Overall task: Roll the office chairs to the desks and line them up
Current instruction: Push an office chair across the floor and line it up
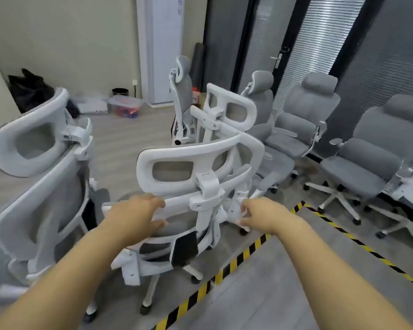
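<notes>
the nearest office chair (148,167), white-framed with grey mesh, stood back-on just in front of the person, crowded by other chairs (305,115) beside the striped floor tape (248,251). on castors it would probably roll lightly but swivel and snag its neighbours, so the stiff top rail of the backrest looked the surest hold. the left hand (134,210) gripped that rail, fingers over and thumb under, moderately parted, while the right hand (265,214) pinched the frame's right edge with tightly curled fingers.

Grey floor (134,129) w/ yellow-black tape (239,258), beige wall (69,32), blinds (320,44) at back.
</notes>
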Motion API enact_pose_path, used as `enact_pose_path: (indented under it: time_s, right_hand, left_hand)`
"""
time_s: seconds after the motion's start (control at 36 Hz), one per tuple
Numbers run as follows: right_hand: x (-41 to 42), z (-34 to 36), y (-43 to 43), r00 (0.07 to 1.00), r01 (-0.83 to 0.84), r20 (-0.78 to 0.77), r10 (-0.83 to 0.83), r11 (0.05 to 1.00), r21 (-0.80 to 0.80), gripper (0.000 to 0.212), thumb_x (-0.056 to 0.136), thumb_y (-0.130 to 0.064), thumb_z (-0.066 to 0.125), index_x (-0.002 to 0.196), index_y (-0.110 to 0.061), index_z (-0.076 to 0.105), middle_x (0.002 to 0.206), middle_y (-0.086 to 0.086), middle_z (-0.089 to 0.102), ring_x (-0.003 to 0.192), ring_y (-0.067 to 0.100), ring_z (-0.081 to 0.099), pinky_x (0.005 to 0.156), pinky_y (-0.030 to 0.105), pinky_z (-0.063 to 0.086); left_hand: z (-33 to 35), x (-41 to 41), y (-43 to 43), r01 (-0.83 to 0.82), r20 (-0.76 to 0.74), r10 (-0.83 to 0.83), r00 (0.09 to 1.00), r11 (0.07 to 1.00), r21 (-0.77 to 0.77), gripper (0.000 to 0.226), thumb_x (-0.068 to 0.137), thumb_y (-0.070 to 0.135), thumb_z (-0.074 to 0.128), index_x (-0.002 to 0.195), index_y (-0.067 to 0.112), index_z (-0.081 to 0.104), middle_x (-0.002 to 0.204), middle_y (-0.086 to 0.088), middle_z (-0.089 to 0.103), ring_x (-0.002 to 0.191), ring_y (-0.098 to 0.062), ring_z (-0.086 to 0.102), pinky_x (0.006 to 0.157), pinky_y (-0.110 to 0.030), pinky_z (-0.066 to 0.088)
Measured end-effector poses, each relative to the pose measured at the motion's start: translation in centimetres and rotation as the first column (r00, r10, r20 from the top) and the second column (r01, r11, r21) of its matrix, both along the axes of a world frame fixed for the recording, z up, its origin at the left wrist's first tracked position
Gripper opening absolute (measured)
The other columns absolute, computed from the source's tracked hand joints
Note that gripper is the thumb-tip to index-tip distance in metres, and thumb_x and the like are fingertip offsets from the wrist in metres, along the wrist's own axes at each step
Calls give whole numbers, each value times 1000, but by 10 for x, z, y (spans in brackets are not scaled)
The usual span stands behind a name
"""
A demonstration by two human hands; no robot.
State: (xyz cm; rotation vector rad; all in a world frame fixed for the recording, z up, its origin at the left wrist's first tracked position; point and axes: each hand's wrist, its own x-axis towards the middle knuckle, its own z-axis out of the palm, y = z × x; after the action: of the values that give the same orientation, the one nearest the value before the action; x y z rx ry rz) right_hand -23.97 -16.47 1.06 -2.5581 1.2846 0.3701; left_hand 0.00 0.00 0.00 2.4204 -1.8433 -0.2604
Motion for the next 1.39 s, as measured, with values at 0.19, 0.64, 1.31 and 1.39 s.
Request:
enact_pose_path:
  time_s: [0.19,0.64,1.31,1.39]
  right_hand:
    - [13,-11,-85,988,-107,96,120,985,-137,46,90,-42,54,128,-19,46,128,3,49,115,25,47,89,41,46]
    - [35,-67,-116,950,-159,235,207,965,-208,51,93,-46,45,137,-20,39,142,0,35,135,22,24,108,51,28]
    - [-71,-88,85,903,141,430,8,940,-312,52,85,-49,57,127,-20,53,125,0,50,122,21,38,104,39,35]
    - [-95,-86,118,877,189,480,-19,932,-308,52,83,-51,60,123,-18,57,119,1,52,116,20,41,102,36,36]
  left_hand:
    - [-16,-18,-55,-143,64,144,987,990,-13,55,89,50,48,139,34,34,137,6,43,122,-20,43,94,-36,42]
    - [-69,-17,-43,-267,43,290,956,922,-282,36,73,30,77,104,15,69,87,-7,61,76,-34,59,69,-41,49]
    - [-71,-53,101,-36,-8,36,999,924,-380,46,81,48,44,100,16,71,85,-8,61,76,-33,58,69,-42,49]
    - [-69,-68,121,-4,-12,0,1000,926,-378,46,81,49,44,101,17,72,86,-7,62,78,-32,58,71,-42,49]
